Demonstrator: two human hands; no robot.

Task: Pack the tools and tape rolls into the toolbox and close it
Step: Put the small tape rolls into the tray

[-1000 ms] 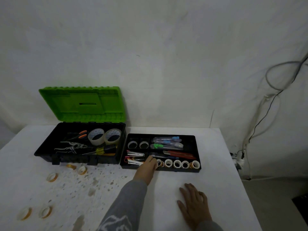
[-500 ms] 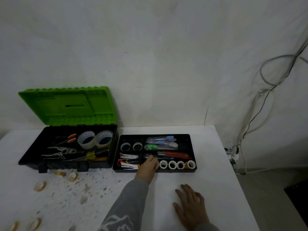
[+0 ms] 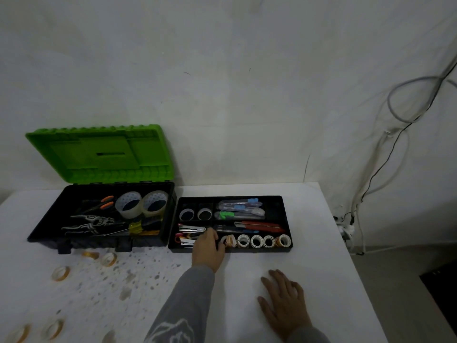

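The toolbox stands open with its green lid up; two big clear tape rolls, pliers and screwdrivers lie inside. To its right sits the black tray with cutters, staplers and a front row of small tape rolls. My left hand reaches over the tray's front edge, fingers curled down beside the leftmost small roll; the fingertips are hidden. My right hand lies flat on the white table. Several small tape rolls lie loose on the table in front of the toolbox.
The table surface at front left is speckled with stains. Its right edge drops off close to my right hand. Cables hang on the wall at right, down to a socket beside the table.
My left hand stays at the tray's front row by the leftmost small roll, shifting only slightly. My right hand has not moved. The view has swung a little.
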